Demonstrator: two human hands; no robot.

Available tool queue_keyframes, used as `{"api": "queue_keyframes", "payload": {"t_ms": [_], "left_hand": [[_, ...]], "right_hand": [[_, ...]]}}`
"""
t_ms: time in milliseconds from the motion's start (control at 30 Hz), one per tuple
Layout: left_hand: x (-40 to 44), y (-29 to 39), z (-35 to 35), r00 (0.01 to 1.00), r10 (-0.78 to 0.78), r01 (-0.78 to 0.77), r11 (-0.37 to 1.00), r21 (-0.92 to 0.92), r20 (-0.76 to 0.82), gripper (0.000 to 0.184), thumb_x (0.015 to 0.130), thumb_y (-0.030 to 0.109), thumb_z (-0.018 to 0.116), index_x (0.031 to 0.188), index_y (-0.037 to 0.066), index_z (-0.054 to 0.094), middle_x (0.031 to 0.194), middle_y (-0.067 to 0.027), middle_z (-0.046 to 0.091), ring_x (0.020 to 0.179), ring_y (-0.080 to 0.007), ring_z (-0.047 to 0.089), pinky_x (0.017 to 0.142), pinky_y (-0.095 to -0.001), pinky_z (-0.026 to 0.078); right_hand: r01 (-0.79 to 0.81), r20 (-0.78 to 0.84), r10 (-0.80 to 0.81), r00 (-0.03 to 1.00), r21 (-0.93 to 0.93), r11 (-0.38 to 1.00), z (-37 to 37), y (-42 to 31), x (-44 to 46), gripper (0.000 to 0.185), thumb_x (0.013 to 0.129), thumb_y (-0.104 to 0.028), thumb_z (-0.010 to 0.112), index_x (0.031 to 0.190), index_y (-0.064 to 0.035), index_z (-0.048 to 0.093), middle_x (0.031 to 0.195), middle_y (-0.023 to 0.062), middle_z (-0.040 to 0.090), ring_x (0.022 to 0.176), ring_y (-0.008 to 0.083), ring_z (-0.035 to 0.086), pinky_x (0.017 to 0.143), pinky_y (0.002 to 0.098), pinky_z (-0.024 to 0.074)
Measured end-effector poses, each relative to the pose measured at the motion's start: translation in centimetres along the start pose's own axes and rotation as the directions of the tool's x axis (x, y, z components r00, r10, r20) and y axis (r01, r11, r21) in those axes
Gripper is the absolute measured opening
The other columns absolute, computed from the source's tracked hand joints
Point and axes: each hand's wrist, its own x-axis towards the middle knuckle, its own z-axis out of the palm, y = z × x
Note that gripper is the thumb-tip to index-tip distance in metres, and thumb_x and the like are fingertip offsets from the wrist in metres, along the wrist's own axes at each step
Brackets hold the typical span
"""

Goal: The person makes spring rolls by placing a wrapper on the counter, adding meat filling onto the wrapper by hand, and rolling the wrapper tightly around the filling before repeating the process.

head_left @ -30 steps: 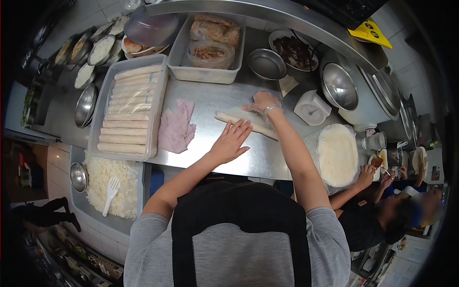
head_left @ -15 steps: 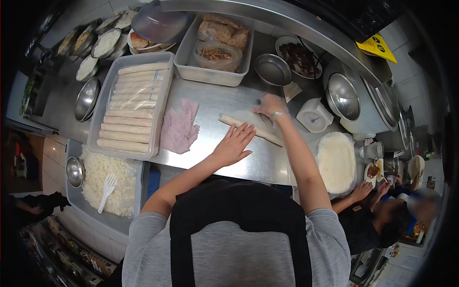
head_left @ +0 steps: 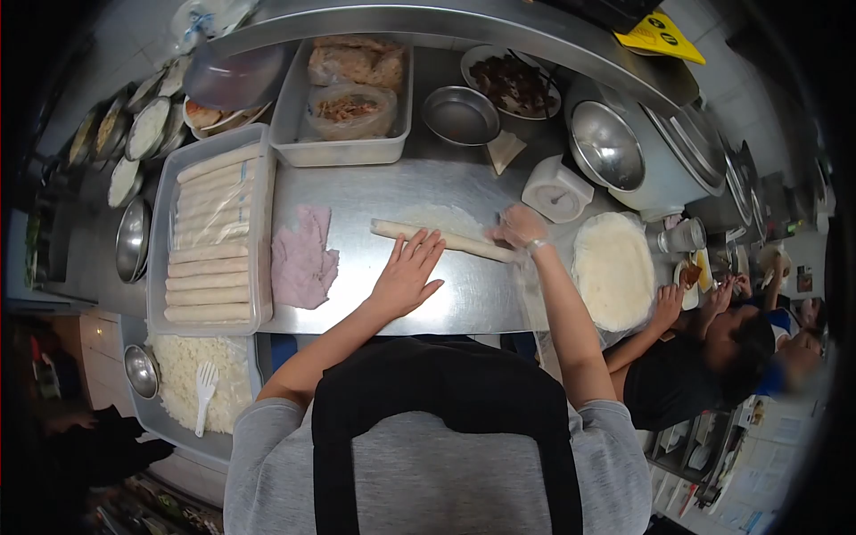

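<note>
A long pale rolled wrapper lies aslant on the steel counter. My left hand rests on it, palm down, fingers stretched out over its left half. My right hand, in a thin clear plastic glove, is close to the roll's right end. Its fingers are bent and closed, slightly blurred, and what they may hold is hidden. A whitish smear spreads on the counter just behind the roll. Left of my left hand is a crumpled pink cloth.
A plastic tub of similar rolls stands left, above a bin of white grated filling. Behind are a tub of bagged filling, a steel bowl and a scale. Stacked wrappers lie right, near another person's arm.
My view has shifted, so the counter items appear further left. My right hand has come down toward the roll's right end; my left hand stays flat on the roll.
</note>
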Motion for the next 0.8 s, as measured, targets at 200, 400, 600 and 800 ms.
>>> {"api": "queue_keyframes", "payload": {"t_ms": [200,400,600,800], "left_hand": [[-0.1,-0.1,0.0,1.0,-0.019,0.019,1.0,0.001,-0.011,0.067,0.091,0.035,0.057,0.145,0.003,0.033,0.153,-0.0139,0.028,0.142,-0.0328,0.022,0.115,-0.0527,0.017],[0.9,0.0,-0.6,0.999,-0.034,0.034,0.999,0.022,-0.003,0.061,0.089,0.027,0.058,0.142,0.004,0.038,0.149,-0.0126,0.035,0.139,-0.0302,0.029,0.114,-0.0525,0.02],[3.9,-2.9,-0.5,0.997,0.056,-0.052,0.996,0.078,-0.05,0.044,0.083,0.006,0.054,0.127,0.006,0.055,0.132,-0.0099,0.052,0.125,-0.027,0.046,0.11,-0.05,0.027],[5.3,-2.9,-1.3,0.981,0.099,-0.099,0.995,0.01,-0.165,0.035,0.083,0.007,0.054,0.117,0.006,0.062,0.12,-0.0072,0.059,0.114,-0.0256,0.052,0.102,-0.0422,0.036]], "right_hand": [[0.034,0.053,-0.034,0.998,-0.004,0.999,-1.6,0.8,-0.2,0.048,0.069,-0.047,0.076,0.082,-0.0008,0.071,0.084,0.0226,0.067,0.081,0.0382,0.066,0.067,0.0437,0.0506],[0.115,-0.259,-0.047,0.965,0.25,0.961,-2.3,-1.4,-3.3,0.029,0.073,-0.028,0.074,0.081,-0.0021,0.064,0.087,0.0169,0.066,0.083,0.0347,0.064,0.073,0.0444,0.0508],[0.622,-0.561,-0.497,0.662,0.042,0.782,1.5,-4.4,-4.5,0.014,0.08,-0.015,0.068,0.083,-0.0043,0.061,0.086,0.0121,0.063,0.08,0.0331,0.06,0.072,0.042,0.05],[0.604,-0.485,-0.441,0.755,0.253,0.756,1.6,-3.2,-2.4,0.012,0.081,-0.012,0.067,0.086,-0.0036,0.062,0.093,0.0113,0.063,0.086,0.0315,0.06,0.075,0.0408,0.0495]]}}
